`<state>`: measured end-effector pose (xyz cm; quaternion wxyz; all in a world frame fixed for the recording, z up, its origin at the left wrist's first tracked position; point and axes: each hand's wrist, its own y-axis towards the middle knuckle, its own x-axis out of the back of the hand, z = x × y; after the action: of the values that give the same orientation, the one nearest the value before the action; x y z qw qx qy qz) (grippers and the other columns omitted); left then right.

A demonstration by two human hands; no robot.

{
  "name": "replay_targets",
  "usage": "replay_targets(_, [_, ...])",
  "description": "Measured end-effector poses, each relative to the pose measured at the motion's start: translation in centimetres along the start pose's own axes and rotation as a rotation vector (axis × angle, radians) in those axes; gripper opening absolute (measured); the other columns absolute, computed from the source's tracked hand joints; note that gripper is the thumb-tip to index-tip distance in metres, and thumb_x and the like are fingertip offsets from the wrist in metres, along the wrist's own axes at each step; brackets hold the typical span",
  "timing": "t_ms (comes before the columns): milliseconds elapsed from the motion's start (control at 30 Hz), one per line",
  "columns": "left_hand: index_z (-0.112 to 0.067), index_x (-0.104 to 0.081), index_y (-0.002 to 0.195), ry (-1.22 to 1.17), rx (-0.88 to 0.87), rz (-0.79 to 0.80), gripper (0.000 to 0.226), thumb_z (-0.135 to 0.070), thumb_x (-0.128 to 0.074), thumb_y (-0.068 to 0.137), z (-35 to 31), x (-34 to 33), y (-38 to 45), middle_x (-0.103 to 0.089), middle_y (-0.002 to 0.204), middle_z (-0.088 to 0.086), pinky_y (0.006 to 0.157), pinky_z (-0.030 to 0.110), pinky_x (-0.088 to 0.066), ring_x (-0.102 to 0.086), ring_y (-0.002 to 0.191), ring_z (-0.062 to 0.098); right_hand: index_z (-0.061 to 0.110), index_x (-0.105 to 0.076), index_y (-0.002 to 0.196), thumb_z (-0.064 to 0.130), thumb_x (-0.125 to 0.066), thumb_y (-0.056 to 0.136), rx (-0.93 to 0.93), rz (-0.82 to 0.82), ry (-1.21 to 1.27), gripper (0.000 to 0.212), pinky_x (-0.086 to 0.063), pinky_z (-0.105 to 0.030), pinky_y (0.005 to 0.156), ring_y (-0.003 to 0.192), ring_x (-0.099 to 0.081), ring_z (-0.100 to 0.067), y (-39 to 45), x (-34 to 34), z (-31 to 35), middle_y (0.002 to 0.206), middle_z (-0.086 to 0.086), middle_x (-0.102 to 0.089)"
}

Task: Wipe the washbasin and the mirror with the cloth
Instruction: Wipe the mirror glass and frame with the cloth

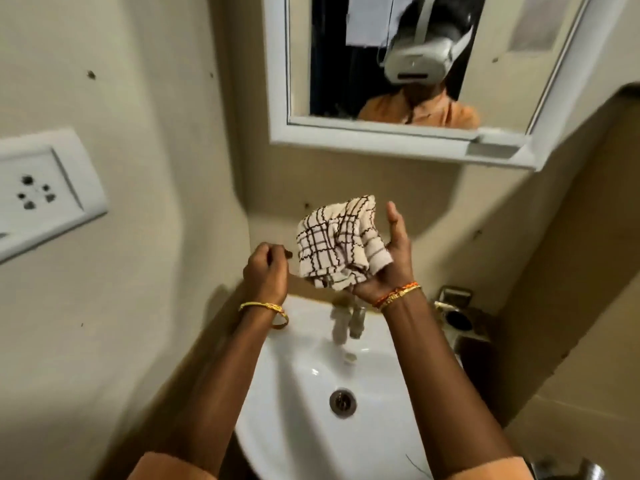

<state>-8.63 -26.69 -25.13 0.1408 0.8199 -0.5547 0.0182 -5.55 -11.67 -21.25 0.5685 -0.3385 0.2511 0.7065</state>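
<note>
Readying the cloth (341, 242) is the step we judge to be in hand; no wiping contact shows on either surface.

Head view, 1 picture, entries as follows.

1. Cloth: cream with a dark brown check, bunched and crumpled. It sits in our right hand (384, 263), raised above the back of the washbasin (294, 410) and below the mirror (398, 64), touching neither.

2. Right hand: palm turned up and half open, thumb lifted clear; the cloth rests in the cupped palm and fingers, so we class it as loosely holding rather than clenching. 1 bangle with orange thread at the wrist.

3. Left hand (266, 271): curled into a loose fist just beside the cloth's left edge, apart from it. We cannot tell whether anything is pinched in the fingers. 1 gold bangle at the wrist.

4. Washbasin: white, below both forearms, drain (343, 400) visible; the tap (348, 320) is blurred under the right wrist.

5. Mirror: white frame, on the wall above the hands, well apart from the cloth.

6. Socket plate (45, 192): on the left wall, not involved.

Next move, in our judgement: gather the cloth into a firm pad, then carry it down to the washbasin or up to the mirror. Which comes first we cannot tell.
</note>
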Motion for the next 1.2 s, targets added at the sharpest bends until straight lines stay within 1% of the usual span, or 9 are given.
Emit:
replay_targets(67, [-0.013,-0.054,0.08,-0.054,-0.175,-0.051,0.014,-0.018,-0.05,0.093,-3.8,-0.8,1.1,-0.062,0.084,0.008,0.068,0.024,-0.037,-0.053,0.079,0.02,0.012,-0.069,0.106,0.063,-0.048,0.077,0.071,0.088,-0.047,0.062,-0.037,-0.054,0.103,0.111,-0.057,-0.032,-0.8,-2.1,3.1,0.111,-0.013,-0.067])
replay_targets(167, [-0.013,-0.053,0.094,-0.125,-0.397,-0.124,0.014,-0.025,-0.051,0.088,-8.6,-1.6,3.4,-0.062,0.096,0.01,0.074,0.025,-0.043,-0.055,0.085,0.018,0.007,-0.065,0.109,0.034,-0.057,0.079,0.225,0.111,-0.205,0.041,-0.046,-0.05,0.095,0.1,-0.063,-0.03,-1.7,-5.0,6.6,0.104,-0.014,-0.068])
replay_targets(300, [-0.009,-0.049,0.11,-0.085,-0.631,-0.272,0.035,-0.032,-0.048,0.084,-15.4,-1.7,7.1,-0.053,0.115,0.015,0.083,0.033,-0.045,-0.054,0.106,0.029,0.01,-0.073,0.068,0.012,-0.048,0.086,0.483,0.154,-0.363,0.031,-0.054,-0.036,0.071,0.063,-0.067,-0.018,-1.9,-10.2,10.4,0.066,-0.006,-0.071])
replay_targets(400, [-0.005,-0.048,0.117,0.003,-0.76,-0.365,0.042,-0.034,-0.049,0.086,-20.3,-1.0,10.1,-0.051,0.12,0.018,0.092,0.042,-0.045,-0.05,0.111,0.034,0.007,-0.064,0.098,0.008,-0.061,0.081,0.756,0.045,-0.509,0.017,-0.057,-0.041,0.076,0.081,-0.069,-0.023,-0.8,-13.4,12.9,0.088,-0.011,-0.071])
replay_targets(500, [-0.006,-0.041,0.129,0.055,-0.748,-0.375,0.055,-0.042,-0.046,0.088,-24.8,-0.1,13.2,-0.046,0.13,0.018,0.095,0.047,-0.046,-0.047,0.119,0.035,0.013,-0.048,0.129,0.008,-0.065,0.084,0.998,-0.068,-0.862,0.048,-0.054,-0.042,0.088,0.108,-0.06,-0.025,0.3,-16.7,15.4,0.119,-0.012,-0.06])
replay_targets(633, [-0.003,-0.04,0.126,0.028,-0.65,-0.245,0.075,-0.062,-0.038,0.081,-28.6,1.7,17.0,-0.053,0.124,0.024,0.09,0.047,-0.047,-0.053,0.112,0.039,0.022,-0.023,0.146,0.008,-0.063,0.081,1.478,-0.148,-1.358,0.078,-0.053,-0.035,0.087,0.105,-0.058,-0.02,1.3,-22.2,18.6,0.119,-0.005,-0.055])
replay_targets(800, [-0.007,-0.036,0.137,-0.05,-0.573,-0.055,0.073,-0.062,-0.039,0.088,-31.6,2.5,19.9,-0.053,0.131,0.02,0.094,0.042,-0.044,-0.053,0.117,0.038,0.013,-0.037,0.143,0.015,-0.065,0.076,1.776,-0.418,-1.903,0.072,-0.038,-0.045,0.101,0.124,-0.047,-0.031,4.3,-27.6,22.4,0.136,-0.01,-0.053])
replay_targets(1000, [-0.022,-0.029,0.145,-0.249,-0.605,0.205,0.065,-0.047,-0.05,0.089,-33.0,2.3,22.2,-0.04,0.147,0.011,0.107,0.044,-0.04,-0.045,0.13,0.031,0.017,-0.041,0.14,0.014,-0.061,0.075,1.883,-0.645,-2.174,0.068,-0.029,-0.04,0.104,0.13,-0.042,-0.028,6.5,-35.9,29.8,0.141,-0.007,-0.048])
replay_targets(1200, [-0.032,-0.031,0.144,-0.365,-0.582,0.371,0.063,-0.046,-0.053,0.087,-32.2,2.5,23.5,-0.044,0.145,0.008,0.105,0.053,-0.041,-0.046,0.129,0.029,0.022,-0.045,0.136,0.019,-0.061,0.078,1.698,-0.677,-2.408,0.06,-0.029,-0.04,0.105,0.129,-0.042,-0.027,9.3,-39.9,30.8,0.14,-0.003,-0.049])
